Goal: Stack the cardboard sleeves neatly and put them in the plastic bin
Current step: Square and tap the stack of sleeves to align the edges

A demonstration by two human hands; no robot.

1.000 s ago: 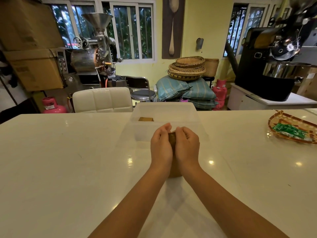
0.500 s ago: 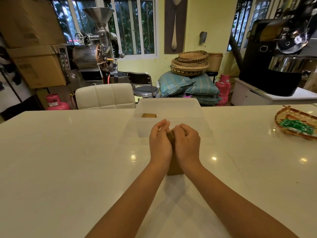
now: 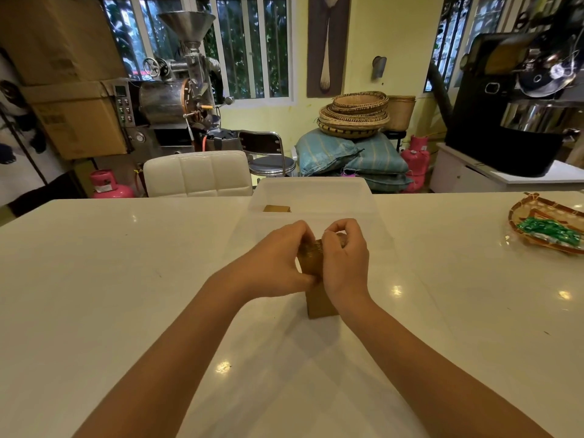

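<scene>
Sleeves are pinched upright between left hand and right hand, just before the bin; fingers were shifted to the top edge, so squaring continues.

Glossy white table catching ceiling-light glints, extending on both sides of the hands. Beyond the hands: white padded chair, metal stool, yellow wall, barred windows showing foliage. Beyond and left: stacked cardboard boxes.
</scene>
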